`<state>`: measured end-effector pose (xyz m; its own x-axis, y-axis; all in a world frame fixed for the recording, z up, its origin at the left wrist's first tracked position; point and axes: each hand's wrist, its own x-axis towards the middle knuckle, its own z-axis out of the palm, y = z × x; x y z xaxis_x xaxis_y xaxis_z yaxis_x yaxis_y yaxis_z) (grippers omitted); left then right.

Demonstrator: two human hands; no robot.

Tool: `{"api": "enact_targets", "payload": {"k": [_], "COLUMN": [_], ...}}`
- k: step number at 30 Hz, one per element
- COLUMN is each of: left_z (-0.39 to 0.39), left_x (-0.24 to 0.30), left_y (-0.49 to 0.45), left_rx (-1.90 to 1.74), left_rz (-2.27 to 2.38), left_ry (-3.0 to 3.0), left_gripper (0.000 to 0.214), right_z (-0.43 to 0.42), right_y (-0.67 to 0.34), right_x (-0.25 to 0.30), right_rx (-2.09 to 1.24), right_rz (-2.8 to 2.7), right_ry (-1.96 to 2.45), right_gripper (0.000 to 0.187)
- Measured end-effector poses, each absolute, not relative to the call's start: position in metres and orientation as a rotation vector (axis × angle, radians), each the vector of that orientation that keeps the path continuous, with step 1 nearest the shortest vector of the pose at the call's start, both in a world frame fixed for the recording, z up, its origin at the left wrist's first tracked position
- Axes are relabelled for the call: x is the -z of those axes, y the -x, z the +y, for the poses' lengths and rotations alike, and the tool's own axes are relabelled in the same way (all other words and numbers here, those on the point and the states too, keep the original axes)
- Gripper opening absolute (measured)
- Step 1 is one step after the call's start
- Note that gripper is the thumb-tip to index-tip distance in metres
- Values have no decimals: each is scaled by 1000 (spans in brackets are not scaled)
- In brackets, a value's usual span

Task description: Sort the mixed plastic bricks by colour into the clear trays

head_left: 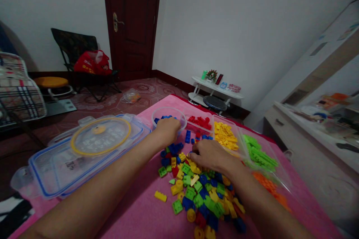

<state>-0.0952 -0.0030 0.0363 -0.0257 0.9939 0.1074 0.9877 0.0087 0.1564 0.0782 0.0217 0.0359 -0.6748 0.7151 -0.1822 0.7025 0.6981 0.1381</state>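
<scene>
My left hand (168, 130) is over the near right side of a round clear tub (183, 119) with blue bricks (165, 118) in it. Its fingers curl downward, and whatever they hold is hidden. Low over the far part of a mixed pile of toy bricks (196, 185) is my right hand (210, 153). Thumb and fingers there bend together at the bricks, but what lies between them cannot be made out. The pile mixes yellow, green, blue and red pieces. Several loose blue bricks (187, 136) lie between my hands.
Clear containers hold red bricks (200, 122), yellow bricks (224, 134), light green bricks (258, 153) and orange bricks (270, 186). Clear lids (56, 168) are stacked at left. One yellow brick (160, 196) lies apart on the pink cloth (134, 213). A cabinet (303, 149) stands at right.
</scene>
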Motion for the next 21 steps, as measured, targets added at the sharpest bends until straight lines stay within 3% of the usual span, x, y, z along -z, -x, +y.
{"api": "enact_targets", "payload": {"k": [3, 5, 8, 10, 15, 21], "left_z": [-2, -1, 1, 2, 2, 3], "left_x": [-38, -40, -42, -42, -38, -29], "left_y": [100, 104, 107, 108, 105, 90], "left_rx": [-544, -743, -950, -1038, -1121, -1141], "left_rz": [2103, 2034, 1991, 1971, 1923, 1751], "left_ry": [-2165, -2153, -2116, -2096, -2098, -2206], "left_gripper": [22, 23, 24, 25, 23, 23], "right_z": [3, -10, -25, -31, -35, -38], "right_y": [-69, -55, -33, -23, -21, -56], "right_x": [-50, -47, -27, -11, 8, -5], "right_rx": [-213, -215, -101, -27, 33, 41], "right_rz": [2675, 2769, 2993, 3094, 3110, 2971], "right_ry": [-1223, -1202, -959, -821, -881, -1042], "right_gripper": [44, 38, 26, 28, 30, 24]}}
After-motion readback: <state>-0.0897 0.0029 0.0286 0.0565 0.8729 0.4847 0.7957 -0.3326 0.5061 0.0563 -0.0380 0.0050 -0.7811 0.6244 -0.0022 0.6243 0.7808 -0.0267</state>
